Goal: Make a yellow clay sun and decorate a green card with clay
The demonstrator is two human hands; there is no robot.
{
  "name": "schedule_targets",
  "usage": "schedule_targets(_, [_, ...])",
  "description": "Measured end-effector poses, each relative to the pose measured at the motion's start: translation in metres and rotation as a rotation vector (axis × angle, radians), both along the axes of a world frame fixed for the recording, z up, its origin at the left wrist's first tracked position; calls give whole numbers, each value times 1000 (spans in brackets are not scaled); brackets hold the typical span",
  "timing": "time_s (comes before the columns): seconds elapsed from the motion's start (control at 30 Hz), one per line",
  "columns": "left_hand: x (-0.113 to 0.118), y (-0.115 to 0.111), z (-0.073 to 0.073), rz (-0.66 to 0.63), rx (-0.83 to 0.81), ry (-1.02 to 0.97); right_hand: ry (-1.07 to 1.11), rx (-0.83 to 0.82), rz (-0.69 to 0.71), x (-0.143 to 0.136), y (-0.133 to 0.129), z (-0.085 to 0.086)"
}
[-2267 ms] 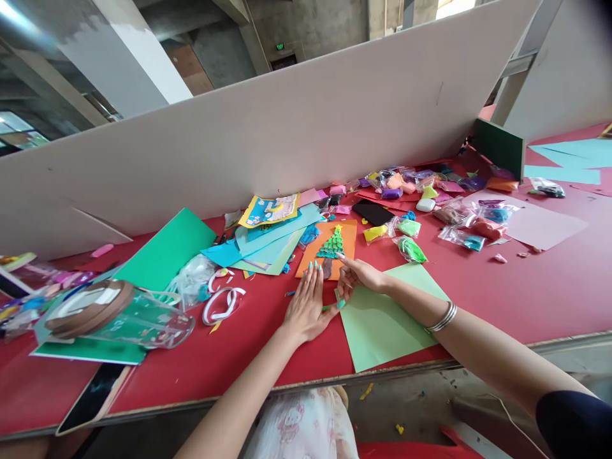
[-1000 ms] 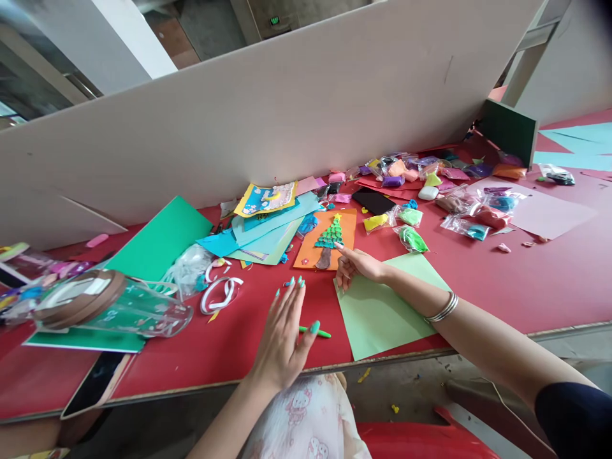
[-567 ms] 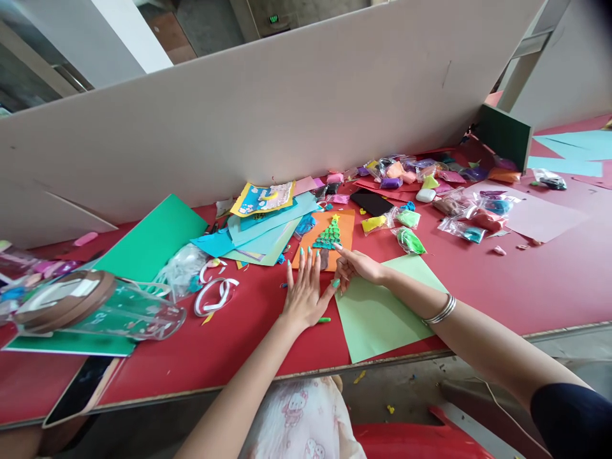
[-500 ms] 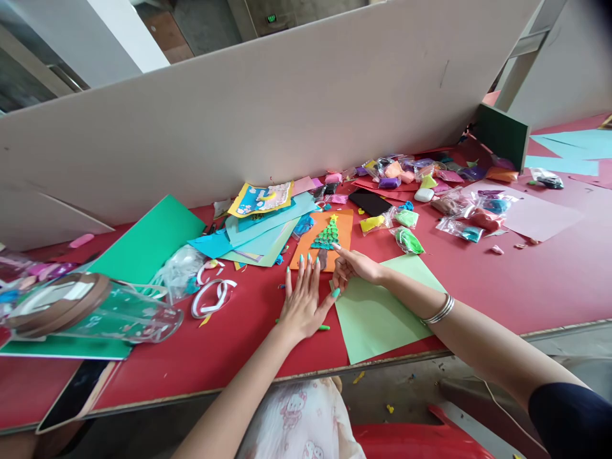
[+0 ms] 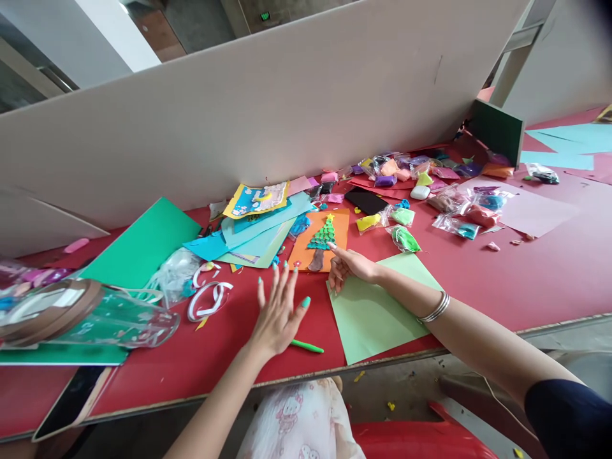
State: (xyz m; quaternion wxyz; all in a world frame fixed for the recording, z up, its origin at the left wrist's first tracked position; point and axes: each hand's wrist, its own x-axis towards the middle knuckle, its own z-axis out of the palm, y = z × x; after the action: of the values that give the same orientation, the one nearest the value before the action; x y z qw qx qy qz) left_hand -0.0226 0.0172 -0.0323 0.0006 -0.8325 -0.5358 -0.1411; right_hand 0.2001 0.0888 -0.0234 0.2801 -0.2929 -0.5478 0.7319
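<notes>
An orange card (image 5: 340, 223) lies on the red table, bearing a green clay tree (image 5: 321, 236) with a yellow star and a brown trunk. A small pink flower shape sits near its lower left corner. My left hand (image 5: 280, 312) is spread over the table below the card, holding nothing, beside a green stick (image 5: 306, 346). My right hand (image 5: 351, 264) is at the card's lower right, over the edge of a light green sheet (image 5: 382, 312); its index finger points out by the tree's base and the other fingers are curled. Whether they hold anything is hidden.
Colored papers (image 5: 268, 236), a plastic cup (image 5: 115, 315) with a brown lid and white paper strips (image 5: 209, 303) lie to the left. Behind the card is a black phone (image 5: 367, 201). Bagged clay (image 5: 405, 239) spreads right. A pale partition (image 5: 268, 121) stands behind.
My left hand has moved left and down off the card, uncovering the pink flower shape and more of the green stick. My right hand has stayed nearly in place.
</notes>
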Motion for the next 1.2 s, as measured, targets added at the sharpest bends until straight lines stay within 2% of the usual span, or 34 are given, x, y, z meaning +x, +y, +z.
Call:
schedule_targets(0.13, [8, 18, -16, 14, 73, 69, -18, -6, 5, 0, -1, 2])
schedule_targets(0.23, [13, 32, -18, 33, 106, 72, -33, -4, -9, 0, -2, 4])
schedule_targets(0.3, [13, 34, -19, 39, 100, 59, -36, 2, -15, 1, -2, 5])
schedule_targets(0.53, [-6, -5, -22, 35, -19, 93, -11, 11, -2, 0, -1, 2])
schedule_targets(0.6, [-5, -8, -21, 42, -11, 107, -7, 2, -9, -1, -1, 2])
schedule_targets(0.7, [3, 6, -17, 116, 70, 60, -17, -7, -13, -1, -2, 2])
schedule_targets(0.83, [10, 37, -5, 268, 188, -139, -24, 7, -12, -1, -1, 1])
schedule_targets(0.9, [10, 43, 0, 302, 227, -219, -25, 17, -6, -1, 0, 0])
schedule_targets(1.0, [15, 35, 0, 212, 216, -161, -36, 19, -1, -1, 0, -1])
schedule_targets(1.13, [28, 7, -17, 56, 119, 34, -56, 24, -22, -2, -1, 1])
schedule_targets(1.2, [30, -7, -25, 24, 89, 87, -59, 30, -24, -2, -2, 2])
